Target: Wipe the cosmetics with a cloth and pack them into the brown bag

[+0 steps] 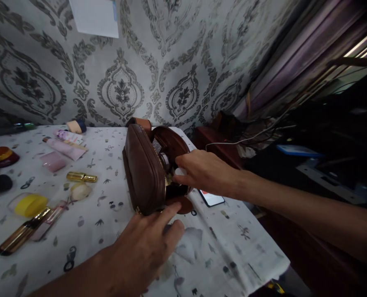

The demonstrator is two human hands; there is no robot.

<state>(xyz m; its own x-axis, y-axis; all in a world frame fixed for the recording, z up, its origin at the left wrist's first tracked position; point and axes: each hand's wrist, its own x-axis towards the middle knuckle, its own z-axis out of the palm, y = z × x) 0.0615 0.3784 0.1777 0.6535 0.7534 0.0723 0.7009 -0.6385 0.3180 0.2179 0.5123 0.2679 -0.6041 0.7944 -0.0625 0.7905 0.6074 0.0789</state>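
Presently: dark-brown leather-look bag (143,169), unzipped; right hand (206,170), grip pinching small white rounded item (180,171), which may snag if brushing gold-toned zip (164,181); left hand (143,243), grip loosely spread.

1. Dark brown leather zippered bag (143,169), open, on the white-clothed bench (103,231)
2. Right hand (206,170) at the bag's opening, small white object (179,171) in its grip
3. Left hand (148,239), fingers spread, at the bag's near end
4. Shiny gold cylindrical tube (81,177) well left
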